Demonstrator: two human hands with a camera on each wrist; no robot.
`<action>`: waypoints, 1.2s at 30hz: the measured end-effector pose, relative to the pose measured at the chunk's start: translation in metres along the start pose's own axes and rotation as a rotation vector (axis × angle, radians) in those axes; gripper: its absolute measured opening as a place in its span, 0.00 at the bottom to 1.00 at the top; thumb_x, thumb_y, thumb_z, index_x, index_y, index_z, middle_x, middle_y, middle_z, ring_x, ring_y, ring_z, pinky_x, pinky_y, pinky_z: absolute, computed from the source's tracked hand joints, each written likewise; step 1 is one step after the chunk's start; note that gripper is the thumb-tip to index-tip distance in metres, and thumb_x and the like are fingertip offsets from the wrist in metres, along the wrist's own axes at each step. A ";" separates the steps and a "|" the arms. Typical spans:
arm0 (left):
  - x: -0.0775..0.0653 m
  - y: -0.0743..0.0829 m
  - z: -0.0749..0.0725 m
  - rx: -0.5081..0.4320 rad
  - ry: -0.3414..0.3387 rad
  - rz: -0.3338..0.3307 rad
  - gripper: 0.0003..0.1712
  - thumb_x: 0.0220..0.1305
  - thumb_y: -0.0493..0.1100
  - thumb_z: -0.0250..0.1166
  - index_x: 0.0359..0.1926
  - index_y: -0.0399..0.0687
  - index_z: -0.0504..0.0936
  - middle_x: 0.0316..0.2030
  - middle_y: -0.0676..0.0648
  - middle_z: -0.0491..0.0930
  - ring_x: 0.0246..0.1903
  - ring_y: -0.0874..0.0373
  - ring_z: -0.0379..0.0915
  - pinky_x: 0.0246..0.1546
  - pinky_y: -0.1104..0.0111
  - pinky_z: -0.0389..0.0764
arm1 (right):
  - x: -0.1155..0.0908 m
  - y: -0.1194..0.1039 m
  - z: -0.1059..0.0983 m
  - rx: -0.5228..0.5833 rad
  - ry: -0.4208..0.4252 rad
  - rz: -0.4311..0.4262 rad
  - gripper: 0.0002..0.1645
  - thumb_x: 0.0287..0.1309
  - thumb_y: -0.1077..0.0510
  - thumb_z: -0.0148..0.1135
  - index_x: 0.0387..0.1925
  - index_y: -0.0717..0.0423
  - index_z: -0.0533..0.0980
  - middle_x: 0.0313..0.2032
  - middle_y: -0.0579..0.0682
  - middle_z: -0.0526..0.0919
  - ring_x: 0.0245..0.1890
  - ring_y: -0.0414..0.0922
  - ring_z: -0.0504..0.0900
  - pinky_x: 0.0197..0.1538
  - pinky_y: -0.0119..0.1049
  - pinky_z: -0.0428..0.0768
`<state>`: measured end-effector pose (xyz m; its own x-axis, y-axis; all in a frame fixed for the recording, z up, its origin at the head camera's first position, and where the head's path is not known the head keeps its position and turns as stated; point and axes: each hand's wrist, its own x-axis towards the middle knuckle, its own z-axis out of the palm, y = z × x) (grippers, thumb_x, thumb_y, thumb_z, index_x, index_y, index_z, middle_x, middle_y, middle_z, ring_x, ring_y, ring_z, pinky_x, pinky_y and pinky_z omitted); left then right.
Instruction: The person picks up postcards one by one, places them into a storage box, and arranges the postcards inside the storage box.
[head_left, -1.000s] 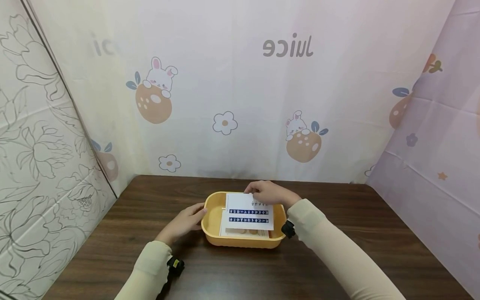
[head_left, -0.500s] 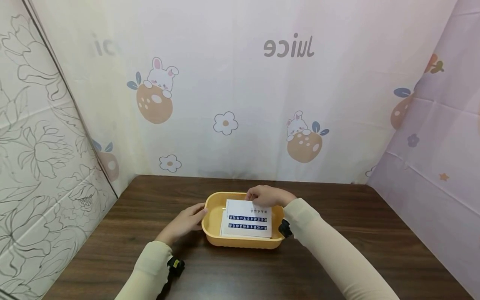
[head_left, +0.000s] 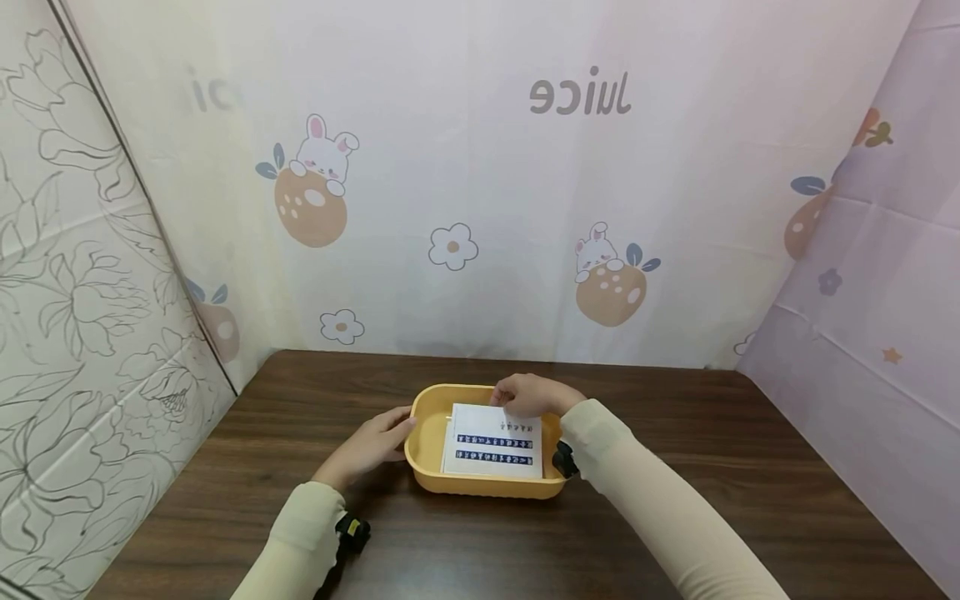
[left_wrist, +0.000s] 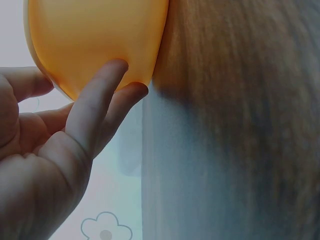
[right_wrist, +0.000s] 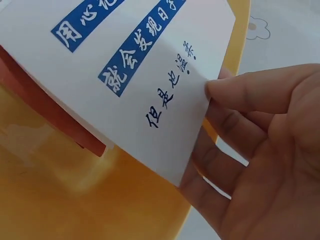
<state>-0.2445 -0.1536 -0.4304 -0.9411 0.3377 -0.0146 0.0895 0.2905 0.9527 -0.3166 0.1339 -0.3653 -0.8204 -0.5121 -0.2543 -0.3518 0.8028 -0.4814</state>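
A yellow plastic basin (head_left: 487, 486) stands on the table. My left hand (head_left: 375, 443) grips its left end: the thumb is at the rim, while the fingers (left_wrist: 95, 105) press the outer wall. Inside the basin, my right hand (head_left: 534, 395) pinches the far edge of a white card (head_left: 487, 417) between thumb and fingertips. Blue bands with white characters and a line of handwritten-style dark characters are printed on the card (right_wrist: 135, 95). The right wrist view shows it slightly tilted over another card with a red edge (right_wrist: 45, 102), mostly hidden beneath.
The dark wood-grain table (head_left: 480, 550) reaches back to a white curtain (head_left: 480, 167) printed with rabbits, fruit and flowers. Patterned sheets also hang along the left and right sides. Black wrist cameras are strapped near both cuffs.
My right hand has lowered the white card toward me and down into the basin, covering the pictured card that showed below it. The left hand has stayed at the basin's end.
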 end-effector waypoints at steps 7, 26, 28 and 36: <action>0.000 0.001 0.001 0.005 0.005 -0.008 0.29 0.80 0.45 0.50 0.72 0.31 0.62 0.65 0.28 0.67 0.58 0.39 0.74 0.48 0.54 0.84 | 0.003 -0.002 0.005 -0.037 0.026 0.066 0.13 0.64 0.65 0.58 0.42 0.47 0.83 0.36 0.44 0.81 0.39 0.46 0.77 0.47 0.44 0.77; 0.001 0.001 0.000 0.004 -0.002 -0.006 0.29 0.81 0.46 0.50 0.73 0.32 0.61 0.66 0.28 0.67 0.57 0.39 0.74 0.48 0.53 0.84 | 0.004 -0.010 0.005 -0.095 -0.005 0.142 0.15 0.66 0.60 0.61 0.52 0.53 0.84 0.54 0.51 0.81 0.51 0.49 0.76 0.62 0.55 0.74; 0.000 0.000 0.000 -0.001 -0.005 -0.003 0.29 0.81 0.46 0.49 0.73 0.32 0.61 0.66 0.28 0.67 0.58 0.39 0.74 0.48 0.54 0.84 | 0.004 -0.009 0.005 -0.117 -0.031 0.129 0.17 0.67 0.59 0.60 0.55 0.54 0.83 0.57 0.53 0.80 0.54 0.49 0.75 0.64 0.54 0.72; 0.000 0.001 -0.001 0.004 -0.008 0.001 0.29 0.81 0.45 0.49 0.73 0.31 0.60 0.66 0.28 0.66 0.58 0.38 0.74 0.49 0.54 0.84 | 0.000 -0.007 0.001 -0.127 -0.079 0.097 0.20 0.70 0.55 0.59 0.59 0.55 0.80 0.61 0.53 0.77 0.61 0.52 0.73 0.67 0.54 0.69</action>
<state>-0.2443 -0.1542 -0.4296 -0.9385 0.3448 -0.0161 0.0918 0.2943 0.9513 -0.3139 0.1276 -0.3623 -0.8169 -0.4491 -0.3619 -0.3315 0.8790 -0.3426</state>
